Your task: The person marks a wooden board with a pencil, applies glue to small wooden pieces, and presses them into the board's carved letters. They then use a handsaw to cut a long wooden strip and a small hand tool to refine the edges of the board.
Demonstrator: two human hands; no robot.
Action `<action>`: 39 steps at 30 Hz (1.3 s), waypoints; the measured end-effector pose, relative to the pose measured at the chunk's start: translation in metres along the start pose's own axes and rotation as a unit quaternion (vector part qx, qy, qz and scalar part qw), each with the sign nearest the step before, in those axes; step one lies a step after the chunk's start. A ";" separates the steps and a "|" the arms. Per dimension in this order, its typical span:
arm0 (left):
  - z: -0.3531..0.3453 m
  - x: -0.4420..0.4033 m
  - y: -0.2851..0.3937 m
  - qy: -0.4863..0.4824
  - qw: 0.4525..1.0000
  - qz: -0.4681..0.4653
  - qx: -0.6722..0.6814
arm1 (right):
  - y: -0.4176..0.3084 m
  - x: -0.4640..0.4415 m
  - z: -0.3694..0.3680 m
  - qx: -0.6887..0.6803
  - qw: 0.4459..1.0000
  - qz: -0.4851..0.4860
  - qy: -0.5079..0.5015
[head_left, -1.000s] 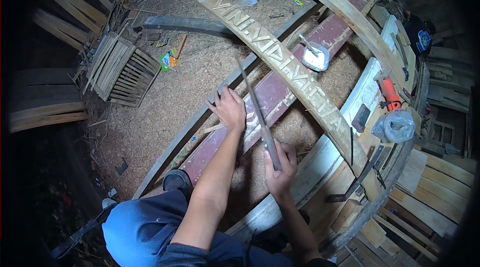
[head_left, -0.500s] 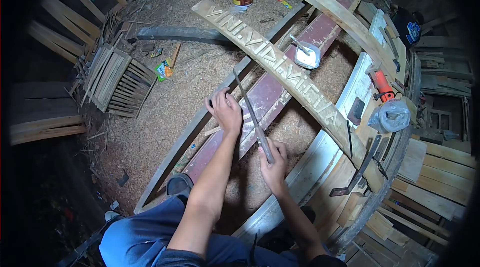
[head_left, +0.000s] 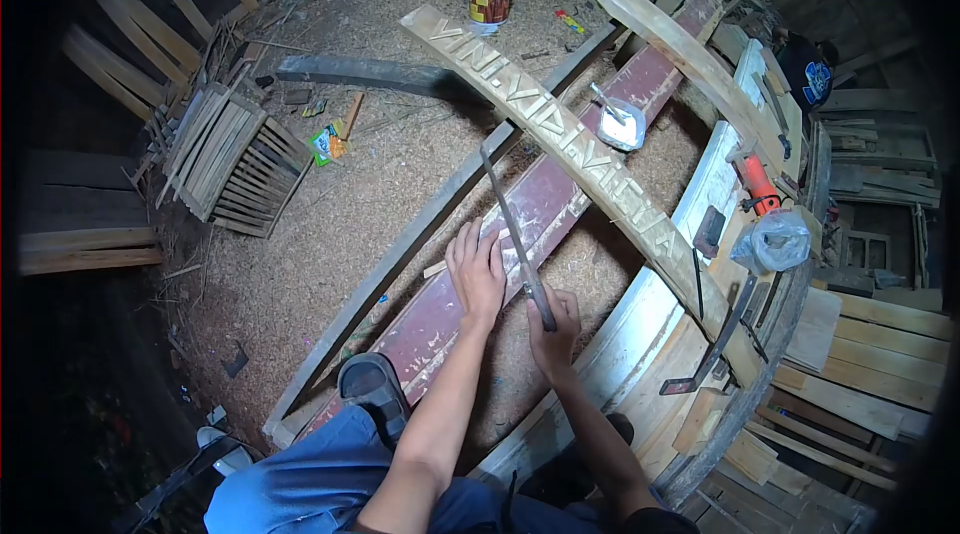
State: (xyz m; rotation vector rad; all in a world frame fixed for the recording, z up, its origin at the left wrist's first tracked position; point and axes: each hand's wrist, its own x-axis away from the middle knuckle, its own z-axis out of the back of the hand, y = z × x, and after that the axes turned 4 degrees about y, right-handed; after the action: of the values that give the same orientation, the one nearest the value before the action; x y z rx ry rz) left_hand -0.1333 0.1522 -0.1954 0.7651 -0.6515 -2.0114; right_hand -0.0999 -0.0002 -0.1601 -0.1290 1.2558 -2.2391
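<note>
Over the red board (head_left: 545, 199), grips a long thin tool (head_left: 515, 237) in the right hand (head_left: 558, 336) and stretches out the left hand (head_left: 477, 281) nearby.

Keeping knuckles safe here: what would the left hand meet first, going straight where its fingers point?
Probably the grey wooden beam ahead of the left hand; depth is unclear, so it might pass above.

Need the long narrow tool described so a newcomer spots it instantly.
Find the long lettered board, then the maroon plank crossing beneath it. In front of that plank runs a long, narrow tool, its handle in the right hand. Unlike the L-shaped tool at the board's right end, it's gripped, not lying loose.
</note>
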 end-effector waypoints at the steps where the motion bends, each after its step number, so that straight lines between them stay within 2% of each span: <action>1: 0.000 -0.002 0.000 0.003 1.000 -0.001 0.007 | 0.001 -0.001 0.000 0.000 1.000 0.003 0.001; 7: 0.001 -0.007 0.003 0.002 1.000 -0.004 0.013 | 0.002 0.005 -0.001 0.020 1.000 0.008 0.005; 9: 0.001 -0.008 0.003 0.004 1.000 -0.015 0.018 | 0.001 0.007 0.001 0.021 0.998 0.047 0.024; 16: 0.001 -0.006 0.002 0.013 0.999 -0.028 0.015 | -0.002 0.008 0.004 0.031 0.999 0.014 0.038; 18: 0.001 -0.004 0.004 0.011 1.000 -0.021 0.016 | -0.003 0.009 0.004 0.070 0.997 0.005 0.011; 22: 0.002 -0.003 0.007 0.020 0.999 -0.043 0.010 | -0.004 0.011 0.000 0.037 0.999 -0.014 0.018; 28: 0.001 -0.002 0.005 0.021 0.999 -0.030 0.019 | -0.008 0.011 0.005 0.049 0.999 -0.017 -0.001; 34: -0.001 -0.006 0.007 0.003 0.999 0.025 0.031 | -0.012 0.011 0.008 0.046 0.999 -0.020 -0.013; 36: 0.001 -0.009 0.006 -0.042 0.999 0.026 0.007 | -0.011 0.013 0.006 0.026 1.000 0.010 -0.005; 39: 0.001 -0.011 0.011 -0.029 0.999 0.038 -0.002 | -0.013 0.016 0.007 -0.002 1.000 -0.008 -0.021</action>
State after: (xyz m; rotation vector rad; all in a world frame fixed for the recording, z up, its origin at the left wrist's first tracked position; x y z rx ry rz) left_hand -0.1234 0.1560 -0.1845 0.6718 -0.7002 -1.9716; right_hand -0.1169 -0.0086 -0.1483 -0.1885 1.2401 -2.2366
